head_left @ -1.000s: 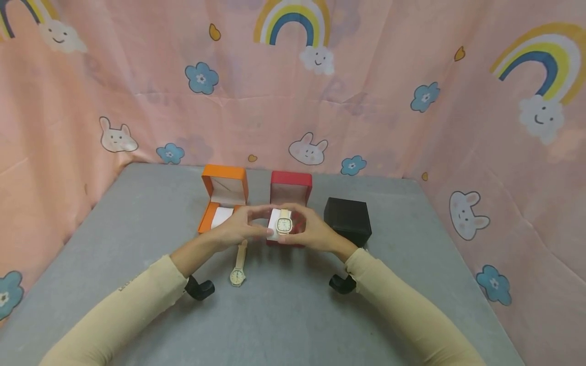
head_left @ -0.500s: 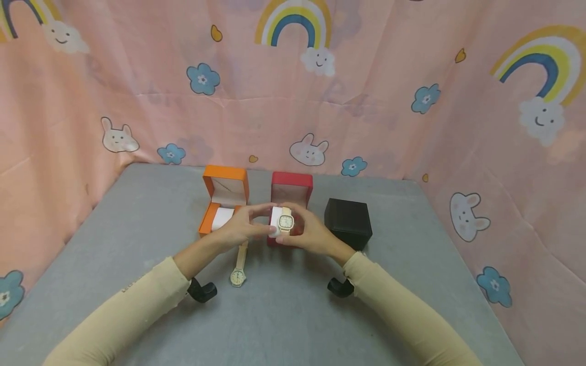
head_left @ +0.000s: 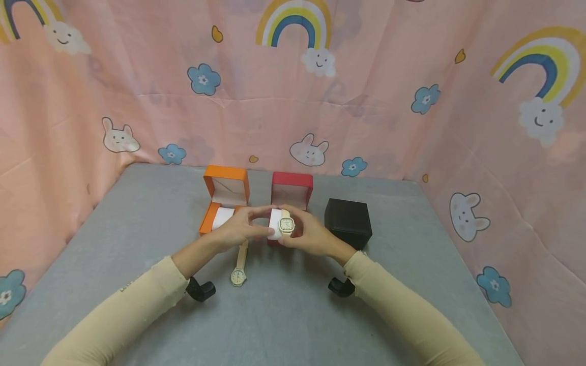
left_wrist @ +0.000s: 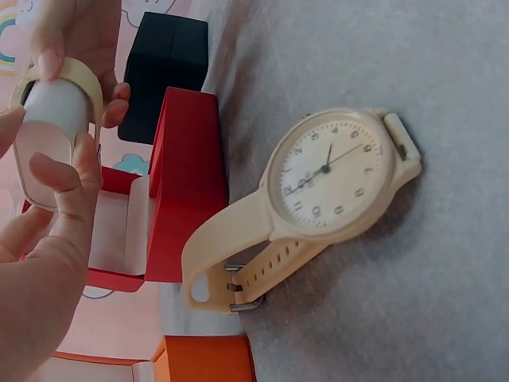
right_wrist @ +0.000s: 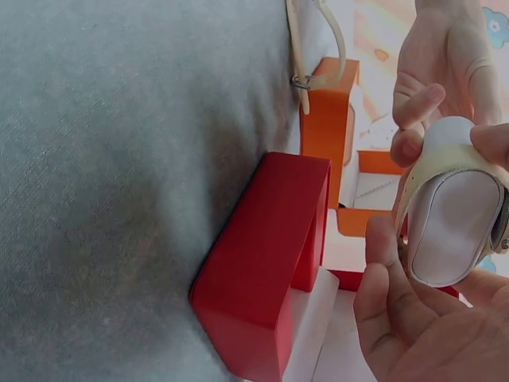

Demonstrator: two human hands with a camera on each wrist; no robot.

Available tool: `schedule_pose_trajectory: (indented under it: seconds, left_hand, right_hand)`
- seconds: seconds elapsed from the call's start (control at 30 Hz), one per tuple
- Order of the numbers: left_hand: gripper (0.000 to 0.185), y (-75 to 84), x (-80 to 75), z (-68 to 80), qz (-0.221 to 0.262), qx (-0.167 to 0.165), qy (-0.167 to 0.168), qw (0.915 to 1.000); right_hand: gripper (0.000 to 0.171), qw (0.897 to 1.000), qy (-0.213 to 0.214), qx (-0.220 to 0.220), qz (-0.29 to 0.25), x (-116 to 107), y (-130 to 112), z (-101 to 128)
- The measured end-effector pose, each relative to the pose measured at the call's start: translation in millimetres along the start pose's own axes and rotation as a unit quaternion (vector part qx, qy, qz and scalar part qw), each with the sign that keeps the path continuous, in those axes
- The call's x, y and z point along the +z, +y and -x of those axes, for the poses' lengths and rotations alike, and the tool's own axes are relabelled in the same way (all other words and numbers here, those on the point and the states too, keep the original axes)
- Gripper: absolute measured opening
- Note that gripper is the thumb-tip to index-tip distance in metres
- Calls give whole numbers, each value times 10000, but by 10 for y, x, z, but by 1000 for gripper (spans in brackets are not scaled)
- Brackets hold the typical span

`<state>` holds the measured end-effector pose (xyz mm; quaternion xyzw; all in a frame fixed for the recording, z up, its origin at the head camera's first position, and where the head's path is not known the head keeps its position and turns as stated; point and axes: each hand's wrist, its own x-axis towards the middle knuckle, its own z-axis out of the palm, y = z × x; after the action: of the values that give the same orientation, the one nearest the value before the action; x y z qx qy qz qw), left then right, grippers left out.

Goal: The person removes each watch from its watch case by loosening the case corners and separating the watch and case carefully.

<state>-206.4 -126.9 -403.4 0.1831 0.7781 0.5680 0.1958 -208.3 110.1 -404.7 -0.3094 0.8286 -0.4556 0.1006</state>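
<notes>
Both hands meet above the open red box, and between them I see the white cushion with a cream square-faced watch strapped round it. My left hand pinches the cushion's left end, thumb beneath and fingers curled over the top; my right hand grips the right end, fingers bent round the strap. From the right wrist view the cushion sits up off the red box, not in its tray, with the strap looped tight about it. The left wrist view shows the same cushion held just above the box's open lid.

Just below the left hand a second cream watch with a round dial lies flat on the grey table, strap pointing toward the boxes. An open orange box stands just left of the red one, a closed black box just right of it, near my right wrist.
</notes>
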Motion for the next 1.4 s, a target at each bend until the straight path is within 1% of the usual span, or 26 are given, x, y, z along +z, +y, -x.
schedule_pose_trajectory:
  seconds: [0.13, 0.27, 0.43, 0.6, 0.73, 0.87, 1.03, 1.1, 1.27, 1.4]
  left_hand:
    - [70, -20, -22, 1, -63, -27, -38, 10000]
    - [69, -29, -51, 2, -95, 56, -159, 9998]
    - [69, -5, -78, 11, -126, 86, -249, 9996]
    - [70, 5, -87, 11, 123, 101, -299, 9994]
    - [71, 24, -81, 24, 331, 210, -290, 9988]
    - [71, 47, -66, 35, 274, 287, -198, 9990]
    - [71, 48, -58, 39, 217, 268, -106, 9993]
    - [71, 40, -57, 36, 213, 269, -112, 9993]
    - [73, 20, -53, 27, 235, 231, -116, 9994]
    - [74, 15, -51, 27, 301, 190, -110, 9993]
  right_hand:
    - [72, 9998, -87, -125, -85, -14, -3, 2]
    - [73, 9992, -198, -228, -259, -22, 28, 8]
    - [75, 9985, -282, -226, -419, -50, 64, 23]
    - [80, 9985, -262, -56, -478, -70, 88, 32]
    - [82, 9984, -234, 35, -507, -77, 103, 42]
    - [78, 9967, -375, 96, -716, -83, 108, 46]
    - [77, 9914, -715, 550, -948, -103, 90, 63]
    - [74, 9882, -795, 717, -1099, -114, 79, 66]
    - [63, 9830, -729, 932, -1404, -140, 42, 59]
    - [65, 9819, -631, 965, -1504, -146, 28, 54]
